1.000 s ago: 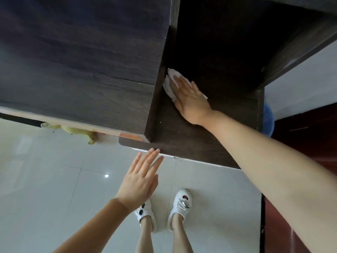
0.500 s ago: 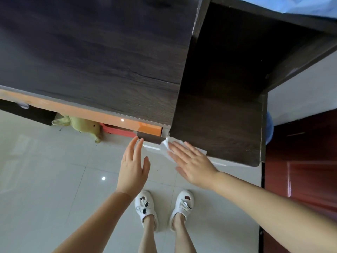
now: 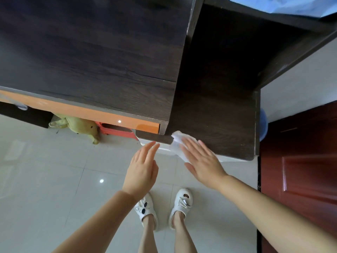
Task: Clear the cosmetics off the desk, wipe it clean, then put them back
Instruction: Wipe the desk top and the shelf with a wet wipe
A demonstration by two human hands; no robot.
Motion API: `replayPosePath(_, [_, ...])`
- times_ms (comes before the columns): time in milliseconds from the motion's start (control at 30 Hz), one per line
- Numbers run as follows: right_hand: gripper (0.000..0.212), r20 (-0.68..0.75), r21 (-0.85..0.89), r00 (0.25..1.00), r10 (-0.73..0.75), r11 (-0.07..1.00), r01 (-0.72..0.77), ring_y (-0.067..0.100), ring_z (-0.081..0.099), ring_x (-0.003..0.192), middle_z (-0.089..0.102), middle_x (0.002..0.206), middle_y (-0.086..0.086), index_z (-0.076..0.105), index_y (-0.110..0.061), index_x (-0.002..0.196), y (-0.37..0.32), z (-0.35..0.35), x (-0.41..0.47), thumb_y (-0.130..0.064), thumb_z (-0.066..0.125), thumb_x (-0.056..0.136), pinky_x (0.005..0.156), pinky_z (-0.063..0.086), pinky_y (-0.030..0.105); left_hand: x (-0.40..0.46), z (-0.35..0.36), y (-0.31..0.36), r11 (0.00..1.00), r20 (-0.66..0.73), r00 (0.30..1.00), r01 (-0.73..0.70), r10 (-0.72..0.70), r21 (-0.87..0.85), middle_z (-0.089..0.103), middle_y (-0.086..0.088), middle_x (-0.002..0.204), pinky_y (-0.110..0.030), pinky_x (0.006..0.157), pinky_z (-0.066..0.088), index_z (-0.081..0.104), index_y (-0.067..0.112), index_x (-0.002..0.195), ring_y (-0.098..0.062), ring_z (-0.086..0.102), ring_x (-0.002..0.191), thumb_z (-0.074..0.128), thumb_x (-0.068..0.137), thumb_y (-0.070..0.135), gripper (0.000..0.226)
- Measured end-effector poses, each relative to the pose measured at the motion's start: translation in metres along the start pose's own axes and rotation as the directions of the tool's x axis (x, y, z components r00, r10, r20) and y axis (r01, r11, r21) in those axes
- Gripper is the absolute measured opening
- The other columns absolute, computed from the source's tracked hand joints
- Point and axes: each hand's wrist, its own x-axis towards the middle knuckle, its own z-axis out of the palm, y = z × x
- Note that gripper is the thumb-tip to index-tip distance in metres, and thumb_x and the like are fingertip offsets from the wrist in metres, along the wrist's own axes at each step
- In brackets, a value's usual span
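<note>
The dark wood desk (image 3: 218, 121) has a low surface on the right and a taller dark cabinet top (image 3: 91, 52) on the left. My right hand (image 3: 202, 162) lies flat on a white wipe (image 3: 177, 141) at the desk's front left corner, with the wipe hanging partly over the edge. My left hand (image 3: 142, 167) hovers open just below the front edge, fingers together and pointing up at the corner, holding nothing. No cosmetics show anywhere in view.
A yellow-green plush toy (image 3: 78, 126) and a red stool (image 3: 116, 131) sit on the tiled floor under the orange cabinet front (image 3: 73, 111). A dark red door (image 3: 300, 161) stands at the right. A blue round object (image 3: 263, 125) peeks out behind the desk's right edge.
My right hand dragged the wipe from the back left corner of the low surface forward to the front edge. My left hand stayed open below that edge.
</note>
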Motion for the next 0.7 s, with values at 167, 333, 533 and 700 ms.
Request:
replayPosePath(167, [0.063,0.011,0.236,0.761,0.649,0.737,-0.633,0.04,0.022,0.14,0.027,0.148,0.028,0.031,0.004,0.139,0.057,-0.006,-0.037,-0.037,0.01,0.096,0.113,0.021,0.055,0.023,0.031,0.021,0.967,0.131,0.978,-0.183,0.161,0.177,0.052,-0.015,0.132,-0.035,0.11,0.022,0.045,0.008,0.127,-0.025,0.038,0.125,0.035,0.083,0.016,0.046])
replayPosePath(333, [0.055,-0.047,0.208,0.937,0.346,0.921,-0.329,0.032,0.028,0.139,0.032,0.15,0.017,0.035,-0.009,0.14,0.001,-0.023,0.057,-0.034,0.021,0.093,0.112,0.012,0.048,0.036,0.039,0.026,0.952,0.111,0.99,-0.113,0.085,0.283,0.052,-0.018,0.13,-0.031,0.113,0.009,0.049,0.0,0.125,-0.024,0.033,0.126,0.035,0.082,0.018,0.048])
replayPosePath(533, [0.053,0.041,0.19,0.978,0.205,0.959,-0.209,0.015,-0.007,0.145,-0.005,0.159,0.001,0.003,-0.017,0.148,0.078,-0.027,0.067,-0.029,0.021,0.1,0.119,-0.005,0.039,0.043,0.041,0.031,0.943,0.039,0.995,-0.095,0.087,0.318,0.056,-0.022,0.123,-0.037,0.106,0.022,0.054,0.0,0.118,-0.029,0.038,0.117,0.037,0.082,0.018,0.044])
replayPosePath(700, [0.053,0.083,0.224,0.738,0.67,0.709,-0.669,0.024,-0.002,0.146,0.001,0.157,0.014,0.006,-0.011,0.147,0.137,-0.014,-0.004,-0.031,0.015,0.099,0.117,-0.003,0.044,0.054,0.054,0.056,0.951,0.077,0.994,-0.097,0.078,0.293,0.058,-0.019,0.121,-0.045,0.101,0.038,0.057,0.001,0.116,-0.034,0.053,0.113,0.035,0.084,0.021,0.044])
